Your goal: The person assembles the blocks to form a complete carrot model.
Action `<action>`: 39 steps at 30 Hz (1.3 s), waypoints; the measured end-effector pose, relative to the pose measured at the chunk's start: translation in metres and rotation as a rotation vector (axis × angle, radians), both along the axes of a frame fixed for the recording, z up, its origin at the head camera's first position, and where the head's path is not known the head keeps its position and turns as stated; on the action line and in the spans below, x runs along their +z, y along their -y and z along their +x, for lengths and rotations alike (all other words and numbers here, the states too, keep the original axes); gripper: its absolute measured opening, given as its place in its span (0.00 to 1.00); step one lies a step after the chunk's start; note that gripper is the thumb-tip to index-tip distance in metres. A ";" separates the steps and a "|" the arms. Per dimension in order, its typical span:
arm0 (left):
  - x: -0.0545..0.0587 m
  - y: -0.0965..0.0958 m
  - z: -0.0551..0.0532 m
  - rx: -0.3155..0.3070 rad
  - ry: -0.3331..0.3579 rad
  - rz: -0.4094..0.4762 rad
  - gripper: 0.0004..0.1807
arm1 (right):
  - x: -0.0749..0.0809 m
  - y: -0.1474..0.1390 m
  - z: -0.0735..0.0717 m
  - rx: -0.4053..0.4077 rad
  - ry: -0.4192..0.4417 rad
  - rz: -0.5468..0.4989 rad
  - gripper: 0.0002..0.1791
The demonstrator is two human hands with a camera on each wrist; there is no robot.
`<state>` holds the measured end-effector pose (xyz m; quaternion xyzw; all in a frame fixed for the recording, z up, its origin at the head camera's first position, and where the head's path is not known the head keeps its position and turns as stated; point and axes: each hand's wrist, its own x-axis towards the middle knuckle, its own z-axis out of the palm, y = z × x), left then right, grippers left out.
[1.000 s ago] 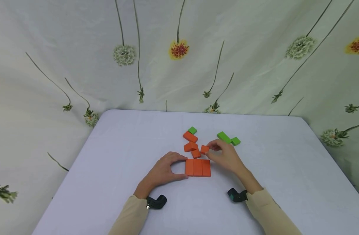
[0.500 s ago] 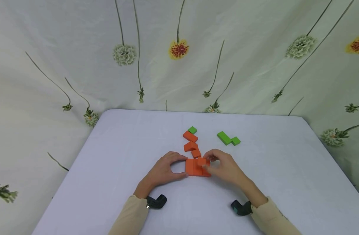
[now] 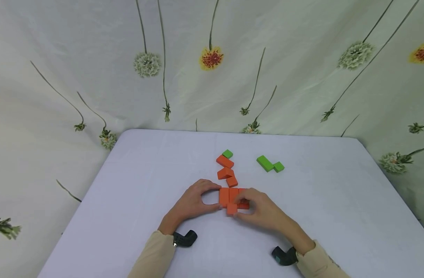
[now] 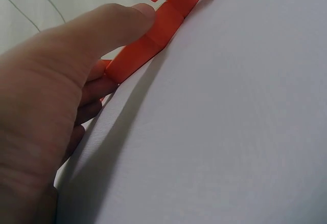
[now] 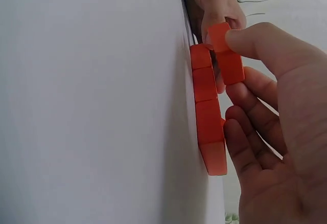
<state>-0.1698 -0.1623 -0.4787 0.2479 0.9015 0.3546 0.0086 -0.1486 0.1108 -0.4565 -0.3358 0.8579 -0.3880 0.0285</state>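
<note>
Three orange blocks lie side by side in a row (image 3: 233, 197) on the white table (image 3: 135, 185). My left hand (image 3: 214, 197) grips the row's left end between thumb and forefinger; in the left wrist view the thumb (image 4: 127, 22) lies along the row (image 4: 153, 40). My right hand (image 3: 239, 207) pinches a small orange block (image 3: 232, 209) at the row's near edge. The right wrist view shows that block (image 5: 225, 50) under the thumb (image 5: 255, 40), held just above the row (image 5: 207, 106).
Three loose orange blocks (image 3: 225, 172) lie just behind the row, with a small green block (image 3: 227, 154) at their far end. Two more green blocks (image 3: 269, 164) lie to the right. A flowered cloth (image 3: 212, 61) hangs behind the table.
My right hand has carried the small orange block from behind the row, over it, down to its near edge. The left hand has kept its hold on the row.
</note>
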 end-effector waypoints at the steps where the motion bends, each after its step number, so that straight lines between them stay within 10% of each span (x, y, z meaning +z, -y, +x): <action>1: 0.000 0.000 0.000 0.002 0.002 -0.001 0.29 | -0.001 0.000 0.001 0.008 -0.006 0.006 0.17; 30: 0.002 0.000 0.000 0.007 0.015 0.014 0.30 | -0.001 0.008 0.003 0.052 -0.133 0.093 0.12; 39: 0.003 -0.001 0.001 0.009 0.027 -0.001 0.29 | 0.006 0.007 -0.003 -0.051 -0.085 0.104 0.17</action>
